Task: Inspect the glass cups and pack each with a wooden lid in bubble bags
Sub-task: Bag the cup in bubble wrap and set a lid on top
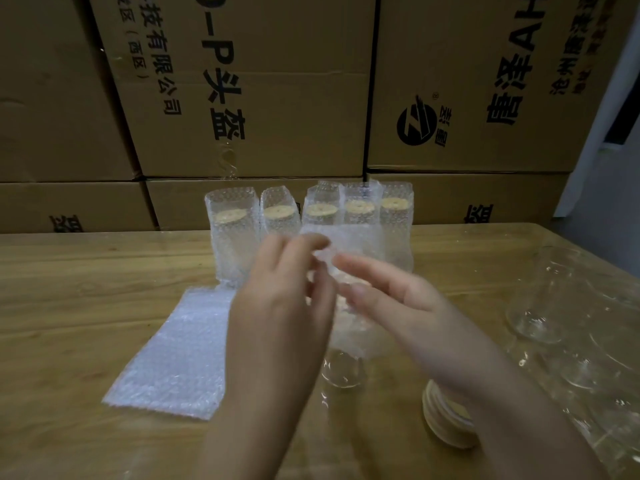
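Behind the table [69,306], cardboard boxes [277,81] stand stacked like a wall. On the table's left part lies a flat pile of spare bubble bags [173,351]. Along its far edge stand five packed cups [235,230], and loose glass cups [540,306] crowd its right side. Over the table's middle a glass cup [343,374] is partly inside a bubble bag [353,327], its base bare. Wooden lids [443,420] are stacked near the front edge. The left hand [287,306] pinches the bag's mouth. The right hand [415,306] reaches toward it with fingers stretched out, too blurred to tell whether it grips. The glass is likely slick and breakable and the bag limp, so the safest hold is probably round the cup's wall, through the wrap.
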